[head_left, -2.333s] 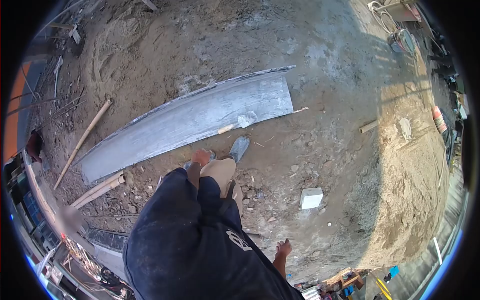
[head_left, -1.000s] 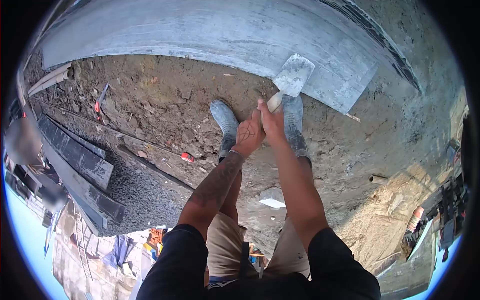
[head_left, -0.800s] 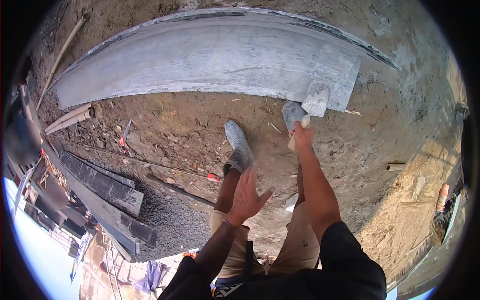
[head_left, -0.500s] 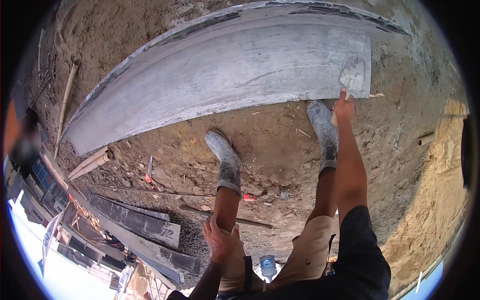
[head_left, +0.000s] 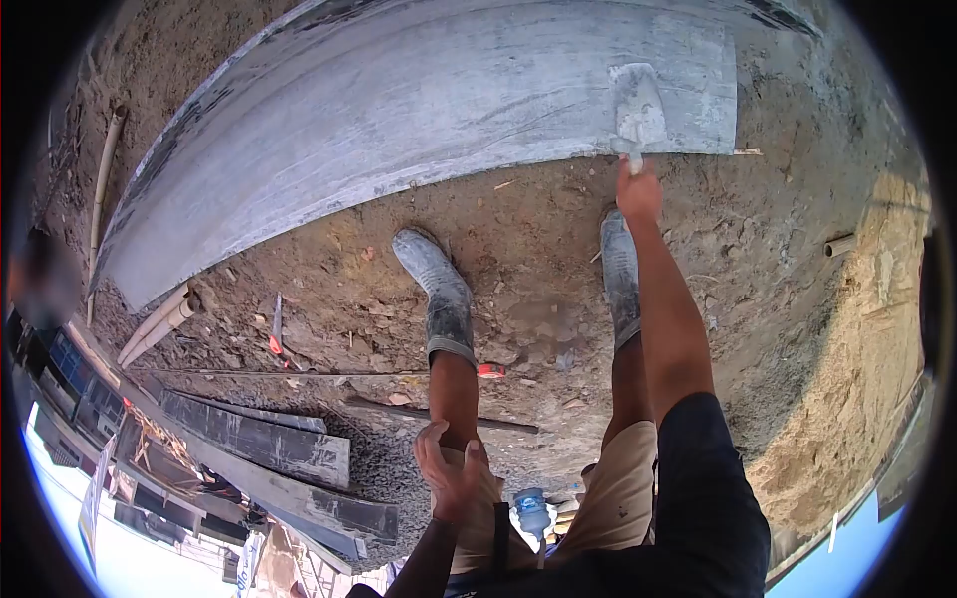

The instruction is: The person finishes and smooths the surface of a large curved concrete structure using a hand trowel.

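My right hand (head_left: 640, 189) is closed round the handle of a trowel (head_left: 639, 108). The trowel's blade is coated in grey cement and lies against the smooth grey surface of a long, curved slab (head_left: 429, 115), close to its right end. My left hand (head_left: 451, 470) rests at my left knee with its fingers apart and nothing in it. Below the slab's near edge stand my two grey, cement-smeared boots (head_left: 439, 289).
A handsaw with a red handle (head_left: 276, 344) and a red tape measure (head_left: 490, 371) lie on the rough dirt. Bamboo poles (head_left: 159, 324) are at the left, dark boards (head_left: 259, 439) at lower left. A blue water jug (head_left: 530, 510) stands behind me. A blurred person (head_left: 45, 279) is at far left.
The trowel in my right hand has moved left along the slab, its blade turning more upright. My left hand has stayed at the knee. The whole view has shifted slightly.
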Available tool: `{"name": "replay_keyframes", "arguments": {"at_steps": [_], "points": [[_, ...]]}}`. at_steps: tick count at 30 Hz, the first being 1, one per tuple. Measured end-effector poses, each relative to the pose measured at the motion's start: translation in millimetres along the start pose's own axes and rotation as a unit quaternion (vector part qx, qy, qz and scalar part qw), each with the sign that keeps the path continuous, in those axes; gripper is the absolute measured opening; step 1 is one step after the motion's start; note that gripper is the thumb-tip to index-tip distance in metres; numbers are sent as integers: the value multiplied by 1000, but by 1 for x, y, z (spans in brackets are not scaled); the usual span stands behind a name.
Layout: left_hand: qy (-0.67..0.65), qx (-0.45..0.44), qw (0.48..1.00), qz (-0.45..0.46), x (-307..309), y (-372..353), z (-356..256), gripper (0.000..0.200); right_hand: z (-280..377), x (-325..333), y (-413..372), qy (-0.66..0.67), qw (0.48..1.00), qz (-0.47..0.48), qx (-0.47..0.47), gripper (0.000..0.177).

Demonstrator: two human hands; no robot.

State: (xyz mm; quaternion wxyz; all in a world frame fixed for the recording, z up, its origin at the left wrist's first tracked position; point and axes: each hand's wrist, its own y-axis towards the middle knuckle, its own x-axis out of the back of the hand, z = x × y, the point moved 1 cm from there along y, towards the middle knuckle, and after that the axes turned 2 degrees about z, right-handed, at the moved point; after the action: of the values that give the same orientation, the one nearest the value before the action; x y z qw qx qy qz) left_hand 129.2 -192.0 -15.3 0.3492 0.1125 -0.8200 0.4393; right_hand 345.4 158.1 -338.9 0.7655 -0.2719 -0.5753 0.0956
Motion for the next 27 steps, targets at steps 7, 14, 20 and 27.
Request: {"name": "replay_keyframes", "arguments": {"at_steps": [7, 14, 20, 27], "points": [[80, 72, 994, 24, 6, -3, 21, 53, 131, -40, -35, 165, 984, 62, -3, 46], [92, 92, 991, 17, 6, 1, 9, 51, 195, -32, -37, 28, 965, 229, 127, 52], [72, 86, 994, 18, 9, 12, 13, 52, 35, 65, 103, -12, 999, 20, -28, 55], [74, 104, 992, 0, 25, 21, 26, 49, -7, 92, 147, 413, 895, 31, -164, 49]]}}
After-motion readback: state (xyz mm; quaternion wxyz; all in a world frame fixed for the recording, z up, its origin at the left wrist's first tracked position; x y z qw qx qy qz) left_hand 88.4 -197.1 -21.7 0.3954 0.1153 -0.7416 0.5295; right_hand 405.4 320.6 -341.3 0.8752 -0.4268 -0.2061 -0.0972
